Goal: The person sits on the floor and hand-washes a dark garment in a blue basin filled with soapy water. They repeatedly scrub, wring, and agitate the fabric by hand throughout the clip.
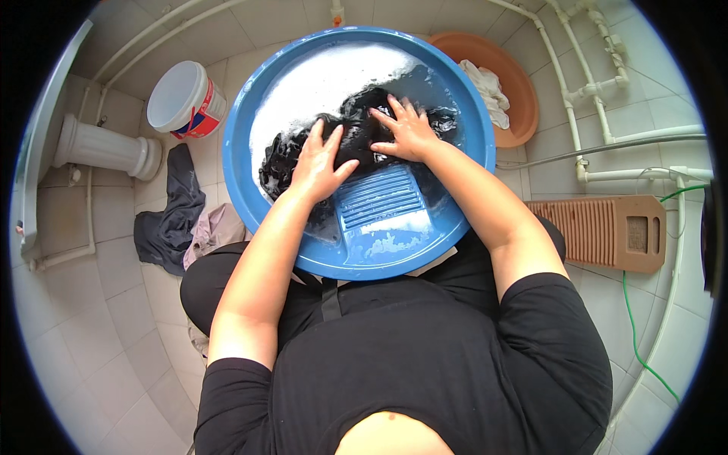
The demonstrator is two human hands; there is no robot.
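A large round blue basin (241,163) holds sudsy water and wet black cloth (353,140). White foam (303,87) covers the far left part of the water. Both of my hands press on the cloth from above. My left hand (318,168) lies on its left part with fingers spread. My right hand (407,134) rests farther right and slightly farther away, its fingers also spread. Between my forearms, a ridged washboard (383,201) is moulded into the near side of the basin. Which garment the cloth is cannot be made out.
An orange-brown basin (523,114) with white cloth (487,89) stands behind at the right. At the left are a white bucket (178,98), dark clothing (176,208), pinkish clothing (218,231) and a pedestal (106,148). A brown washboard (595,231), white pipes (603,139) and a green cord (638,334) are at the right.
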